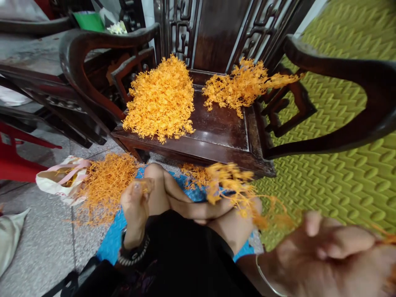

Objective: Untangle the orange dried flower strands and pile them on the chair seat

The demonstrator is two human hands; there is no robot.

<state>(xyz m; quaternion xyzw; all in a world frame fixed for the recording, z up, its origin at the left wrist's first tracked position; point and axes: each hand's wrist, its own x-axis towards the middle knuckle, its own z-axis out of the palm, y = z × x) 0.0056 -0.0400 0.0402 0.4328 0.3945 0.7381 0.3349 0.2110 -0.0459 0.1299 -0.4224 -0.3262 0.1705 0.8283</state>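
A frilly orange blossom sprig (227, 181) is being held above bare legs (188, 208) by the curled right hand (331, 255).
The left hand (135, 202) is being held loosely curled; whether anything is being pinched cannot be told.

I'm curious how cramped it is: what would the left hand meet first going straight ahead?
The left hand would probably meet the dark wooden chair, at its front edge; depth is unclear, so it might pass above into the orange flower heap.
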